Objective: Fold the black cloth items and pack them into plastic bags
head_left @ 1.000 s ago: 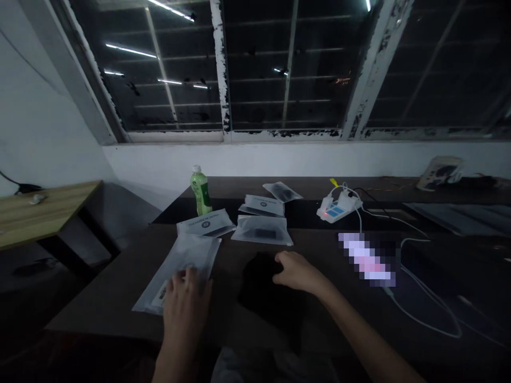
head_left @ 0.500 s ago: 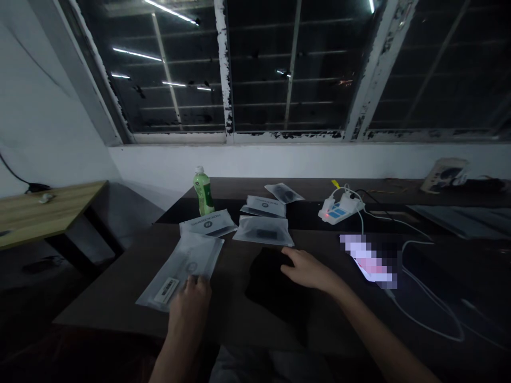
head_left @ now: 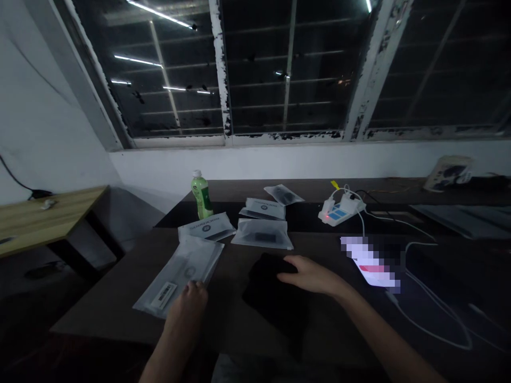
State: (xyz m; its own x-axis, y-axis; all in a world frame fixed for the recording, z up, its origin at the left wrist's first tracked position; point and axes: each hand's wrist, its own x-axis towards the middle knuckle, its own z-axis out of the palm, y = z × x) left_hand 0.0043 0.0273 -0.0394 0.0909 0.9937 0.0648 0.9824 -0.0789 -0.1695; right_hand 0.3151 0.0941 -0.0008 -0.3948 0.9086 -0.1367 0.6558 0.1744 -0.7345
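A black piece of cloth [head_left: 275,295] lies on the dark table [head_left: 120,303] in front of me. My right hand [head_left: 309,275] rests on its far right part, fingers closed loosely on the fabric. My left hand [head_left: 187,306] lies at the near edge of a long frosted plastic bag [head_left: 181,274] with a barcode label, its fingers curled down on the bag's corner. Whether they pinch the bag is hard to tell in the dim light.
Several more frosted bags [head_left: 263,233] lie further back, near a green bottle [head_left: 200,194]. A white power strip [head_left: 340,209] with white cables [head_left: 431,324] sits at the right, beside a lit phone [head_left: 371,260]. A wooden side table [head_left: 43,215] stands at the left.
My left hand has slid back toward me, off the middle of the long bag to its near corner. My right hand stays on the black cloth, shifted slightly right.
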